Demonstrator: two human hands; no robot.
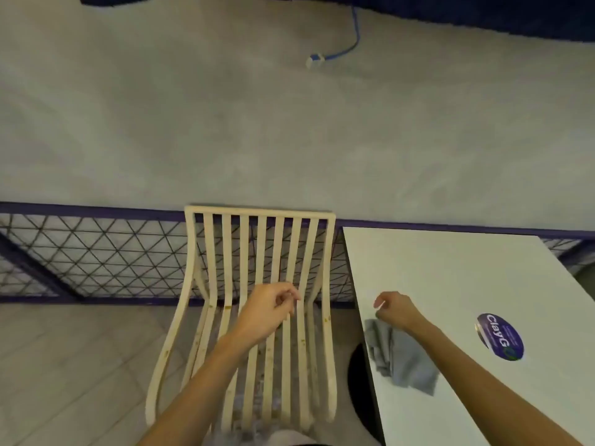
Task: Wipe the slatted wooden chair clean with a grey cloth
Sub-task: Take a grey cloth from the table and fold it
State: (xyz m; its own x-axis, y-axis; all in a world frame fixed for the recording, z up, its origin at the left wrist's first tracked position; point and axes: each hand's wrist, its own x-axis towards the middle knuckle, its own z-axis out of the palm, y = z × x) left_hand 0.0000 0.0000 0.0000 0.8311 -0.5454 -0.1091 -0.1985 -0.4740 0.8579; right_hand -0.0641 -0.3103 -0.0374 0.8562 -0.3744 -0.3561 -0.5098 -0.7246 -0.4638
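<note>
The pale slatted wooden chair (pixel 257 211) stands right in front of the person, its back against a dark wire-mesh fence (pixel 96 252) and its right side close to a white table (pixel 450 272). The left hand (pixel 267 312) hangs over the slats where the seat bends up into the back, fingers loosely curled toward the thumb, and I can see nothing held in it. Whether it touches the wood I cannot tell. The right hand (pixel 397 310) is out over the near left part of the table, its fingers also loosely curled and holding nothing that I can see. The grey cloth (pixel 405 362) lies crumpled on the tabletop near its left edge, under that wrist and forearm, its upper corner just beside the heel of the hand. Further right on the table is a round blue sticker (pixel 500 337). Small brownish marks dot the chair's slats. Beyond the fence a blue cable (pixel 349 46) trails across grey floor.
</note>
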